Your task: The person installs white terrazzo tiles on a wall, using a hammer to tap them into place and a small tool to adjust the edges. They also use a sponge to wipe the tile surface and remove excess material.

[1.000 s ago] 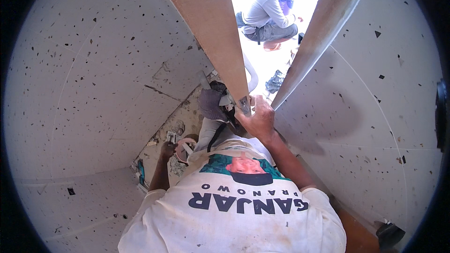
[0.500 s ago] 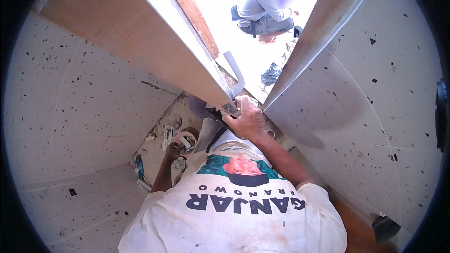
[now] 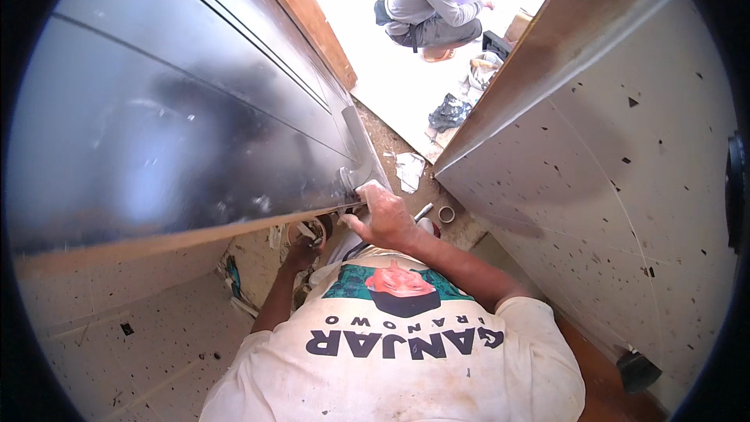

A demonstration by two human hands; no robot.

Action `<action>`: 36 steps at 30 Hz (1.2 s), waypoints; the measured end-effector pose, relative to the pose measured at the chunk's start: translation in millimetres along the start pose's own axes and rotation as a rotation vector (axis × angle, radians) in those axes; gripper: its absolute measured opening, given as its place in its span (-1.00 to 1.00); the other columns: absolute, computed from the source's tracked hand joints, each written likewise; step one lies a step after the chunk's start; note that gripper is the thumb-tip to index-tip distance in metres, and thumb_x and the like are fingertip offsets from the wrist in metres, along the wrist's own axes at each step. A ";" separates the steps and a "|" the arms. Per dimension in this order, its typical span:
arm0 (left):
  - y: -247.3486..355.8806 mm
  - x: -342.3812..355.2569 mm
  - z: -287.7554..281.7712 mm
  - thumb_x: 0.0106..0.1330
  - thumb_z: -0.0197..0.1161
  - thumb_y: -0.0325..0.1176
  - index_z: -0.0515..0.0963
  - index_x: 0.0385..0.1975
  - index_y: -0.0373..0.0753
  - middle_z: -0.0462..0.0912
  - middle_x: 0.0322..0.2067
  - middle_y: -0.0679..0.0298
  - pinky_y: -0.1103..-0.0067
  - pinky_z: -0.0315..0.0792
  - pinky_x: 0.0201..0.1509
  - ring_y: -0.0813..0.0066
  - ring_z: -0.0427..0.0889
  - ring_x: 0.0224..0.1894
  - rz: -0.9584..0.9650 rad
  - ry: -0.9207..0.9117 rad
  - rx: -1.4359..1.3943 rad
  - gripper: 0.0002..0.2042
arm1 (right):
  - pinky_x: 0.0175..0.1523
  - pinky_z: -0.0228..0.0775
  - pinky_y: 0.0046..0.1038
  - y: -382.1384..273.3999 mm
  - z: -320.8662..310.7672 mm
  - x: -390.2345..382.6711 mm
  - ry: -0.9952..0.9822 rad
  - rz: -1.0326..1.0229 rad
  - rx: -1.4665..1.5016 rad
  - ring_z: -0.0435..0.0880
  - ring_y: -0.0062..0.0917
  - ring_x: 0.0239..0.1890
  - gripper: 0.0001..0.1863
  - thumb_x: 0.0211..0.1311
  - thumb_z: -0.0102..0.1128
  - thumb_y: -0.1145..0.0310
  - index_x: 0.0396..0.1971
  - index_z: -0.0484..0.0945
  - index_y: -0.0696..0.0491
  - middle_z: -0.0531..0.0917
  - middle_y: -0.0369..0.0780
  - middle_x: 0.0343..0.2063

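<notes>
A dark, glossy door point(image 3: 180, 121) with thin grooves and a bare wood edge spans the upper left. My right hand point(image 3: 388, 219) grips its free edge, thumb on one side and fingers on the other, just below a grey curved handle point(image 3: 358, 152). Lower left, my left hand point(image 3: 301, 254) is closed at the rim of a pinkish bucket point(image 3: 319, 228) that has pale pieces or tools in it. The door edge hides part of this bucket.
Speckled pale walls point(image 3: 609, 164) stand close on both sides. Beyond the doorway a person point(image 3: 433, 12) squats near a black plastic bag point(image 3: 451, 112). White scraps point(image 3: 409, 171) and a ring-shaped roll point(image 3: 446, 214) lie on the floor. A wooden frame point(image 3: 308, 16) borders the opening.
The door has swung round, so its dark face shows where mainly its brown edge did. My right hand moved slightly left and nearer with it. The left hand stays by the bucket.
</notes>
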State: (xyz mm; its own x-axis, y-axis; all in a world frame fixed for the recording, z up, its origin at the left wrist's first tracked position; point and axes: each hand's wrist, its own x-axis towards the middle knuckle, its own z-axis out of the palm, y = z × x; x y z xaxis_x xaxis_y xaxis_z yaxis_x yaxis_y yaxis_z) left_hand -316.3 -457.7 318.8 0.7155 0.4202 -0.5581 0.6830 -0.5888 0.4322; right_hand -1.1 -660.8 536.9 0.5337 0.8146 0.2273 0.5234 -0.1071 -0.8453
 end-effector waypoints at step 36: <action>195.5 130.4 -128.6 0.26 0.28 -0.41 0.45 0.06 -0.40 0.65 -0.18 0.10 0.49 0.50 -0.03 0.37 0.64 -0.16 -0.186 0.434 -0.902 -0.61 | -0.20 0.54 -0.33 344.3 80.3 229.3 -0.248 0.862 -0.110 0.72 -0.35 -0.32 -0.69 0.19 0.20 0.22 -0.35 0.67 0.21 0.71 -0.03 -0.41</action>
State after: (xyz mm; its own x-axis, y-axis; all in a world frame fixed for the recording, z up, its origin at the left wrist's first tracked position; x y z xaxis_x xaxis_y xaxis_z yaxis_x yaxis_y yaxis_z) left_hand -70.6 -429.3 421.6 0.4559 0.7719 -0.4431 0.5168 0.1757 0.8379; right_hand 248.2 -465.1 259.1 0.6186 0.5245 -0.5850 0.0755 -0.7808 -0.6202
